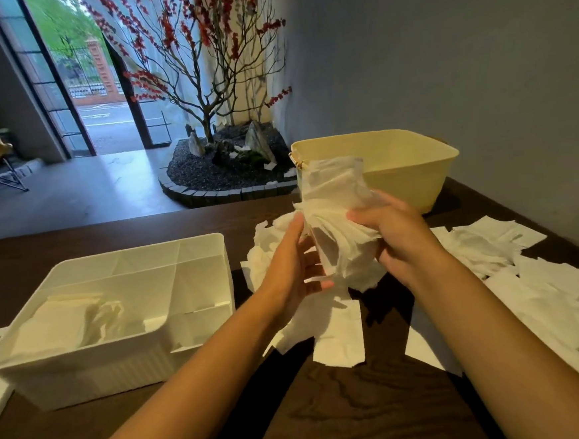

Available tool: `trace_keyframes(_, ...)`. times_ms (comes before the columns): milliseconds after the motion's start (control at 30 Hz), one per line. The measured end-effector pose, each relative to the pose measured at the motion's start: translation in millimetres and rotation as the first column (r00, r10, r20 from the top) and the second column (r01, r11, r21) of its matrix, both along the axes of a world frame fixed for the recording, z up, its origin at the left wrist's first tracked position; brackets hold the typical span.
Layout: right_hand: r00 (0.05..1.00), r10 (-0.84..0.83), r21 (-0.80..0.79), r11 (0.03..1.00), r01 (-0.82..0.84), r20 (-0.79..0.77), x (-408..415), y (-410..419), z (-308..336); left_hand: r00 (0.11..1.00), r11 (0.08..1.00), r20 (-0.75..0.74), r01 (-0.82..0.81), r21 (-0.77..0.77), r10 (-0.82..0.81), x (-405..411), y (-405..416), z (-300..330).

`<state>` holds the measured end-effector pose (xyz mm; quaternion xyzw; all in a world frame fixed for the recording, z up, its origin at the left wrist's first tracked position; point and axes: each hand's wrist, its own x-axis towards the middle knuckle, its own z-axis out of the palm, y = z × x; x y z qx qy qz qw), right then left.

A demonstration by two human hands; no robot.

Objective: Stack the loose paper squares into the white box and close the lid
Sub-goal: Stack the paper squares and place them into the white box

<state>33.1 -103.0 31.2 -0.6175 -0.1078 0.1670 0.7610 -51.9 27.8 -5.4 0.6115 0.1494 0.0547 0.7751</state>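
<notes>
1. A bunch of paper squares is held upright above the table, between the box and the tub.
2. The bunch is gripped by the right hand, fingers curled round its side; the left hand is pressed flat against the other side, fingers straight.
3. The sheets are judged light, limp and easily creased; slipping and fanning are likely, so a hold across the middle from both sides is advised.
4. More squares lie scattered on the dark wood-grain table, to the right and under the hands.
5. Some paper already lies in the box; a lid is possibly the white edge at far left.
6. Beyond are an indoor tree, a grey wall and an open doorway.
</notes>
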Motion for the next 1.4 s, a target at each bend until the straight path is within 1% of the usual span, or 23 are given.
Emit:
trace_keyframes(67,0.996,0.066,-0.002,0.998,-0.066,-0.053,-5.1,5.1,-11.3,0.999,0.999,0.025,-0.030,0.033,0.029,-7.1,1.2,-10.0)
trace_keyframes(133,0.985,0.128,0.014,0.992,-0.128,-0.117,-6.9,7.0,-20.0,0.997,0.998,0.066,-0.050,0.025,0.048,-14.8,3.1,-14.0)
trace_keyframes(200,0.974,0.203,-0.033,0.978,-0.207,-0.102,-9.5,6.2,-23.9,0.990,0.997,0.122,-0.071,0.006,0.070,-22.8,4.6,-16.5)
trace_keyframes(233,0.971,0.226,-0.113,0.966,-0.233,-0.075,-10.4,7.3,-26.7,0.987,0.997,0.140,-0.078,0.019,0.074,-27.1,5.8,-19.1)
trace_keyframes(267,0.966,0.255,-0.225,0.940,-0.256,-0.031,-10.7,5.5,-27.9,0.987,0.994,0.146,-0.084,0.074,0.072,-28.8,5.3,-21.3)
trace_keyframes(333,0.938,0.345,-0.430,0.854,-0.292,0.047,-10.1,5.5,-30.3,0.988,0.960,0.120,-0.124,0.252,0.096,-31.6,8.4,-29.8)
trace_keyframes(400,0.887,0.443,-0.563,0.768,-0.304,0.125,-9.0,4.3,-28.7,0.988,0.911,0.109,-0.146,0.385,0.113,-31.2,11.1,-40.1)
trace_keyframes(433,0.861,0.489,-0.597,0.736,-0.321,0.140,-5.8,6.0,-29.2,0.984,0.903,0.121,-0.169,0.396,0.131,-31.2,13.3,-45.4)
trace_keyframes(533,0.819,0.562,-0.553,0.721,-0.418,0.114,-1.4,5.6,-31.1,0.960,0.903,0.176,-0.265,0.338,0.215,-33.9,14.9,-52.0)
trace_keyframes(600,0.816,0.571,-0.530,0.722,-0.445,0.093,2.4,7.3,-35.9,0.936,0.869,0.223,-0.340,0.359,0.274,-32.0,16.9,-55.4)
trace_keyframes(633,0.822,0.562,-0.537,0.723,-0.434,0.092,4.5,9.3,-39.8,0.921,0.852,0.238,-0.380,0.361,0.309,-30.9,17.8,-56.5)
trace_keyframes(700,0.857,0.498,-0.536,0.763,-0.361,0.131,4.5,10.6,-41.5,0.894,0.828,0.267,-0.439,0.350,0.361,-30.7,16.6,-56.5)
trace_keyframes(767,0.886,0.439,-0.519,0.798,-0.307,0.152,4.0,12.4,-45.3,0.880,0.815,0.291,-0.463,0.349,0.375,-31.5,12.9,-59.2)
trace_keyframes(833,0.892,0.435,-0.497,0.805,-0.325,0.121,-3.9,15.2,-47.6,0.871,0.812,0.307,-0.477,0.336,0.384,-32.8,9.5,-59.0)
trace_keyframes(933,0.885,0.438,-0.541,0.788,-0.293,0.160,-12.6,19.9,-57.1,0.868,0.823,0.320,-0.475,0.312,0.380,-34.0,8.4,-58.6)
trace_keyframes(1000,0.906,0.373,-0.490,0.839,-0.237,0.200,-15.3,19.8,-57.5,0.871,0.837,0.318,-0.465,0.288,0.374,-35.1,10.1,-58.3)
trace_keyframes(1067,0.926,0.276,-0.384,0.908,-0.164,0.256,-16.7,16.3,-55.2,0.873,0.829,0.304,-0.468,0.305,0.380,-36.9,11.3,-59.0)
trace_keyframes(1133,0.925,0.207,-0.301,0.947,-0.108,0.319,-17.6,13.0,-53.8,0.853,0.758,0.323,-0.515,0.400,0.409,-38.0,12.8,-62.1)
trace_keyframes(1200,0.913,0.167,-0.232,0.969,-0.083,0.372,-21.8,13.4,-52.5,0.820,0.663,0.401,-0.568,0.487,0.408,-39.0,13.4,-64.0)
trace_keyframes(1233,0.903,0.163,-0.207,0.975,-0.085,0.398,-25.2,14.4,-52.2,0.808,0.638,0.434,-0.584,0.502,0.399,-39.4,12.4,-63.7)
trace_keyframes(1267,0.887,0.167,-0.197,0.976,-0.089,0.429,-28.3,15.8,-53.3,0.805,0.634,0.444,-0.588,0.503,0.394,-39.9,10.9,-63.1)
trace_keyframes(1333,0.855,0.188,-0.192,0.976,-0.106,0.483,-35.5,19.5,-54.1,0.826,0.668,0.405,-0.559,0.492,0.392,-41.1,8.2,-59.5)
trace_keyframes(1400,0.837,0.211,-0.172,0.975,-0.142,0.504,-39.4,20.8,-54.4,0.869,0.749,0.333,-0.487,0.448,0.366,-42.6,6.9,-54.6)
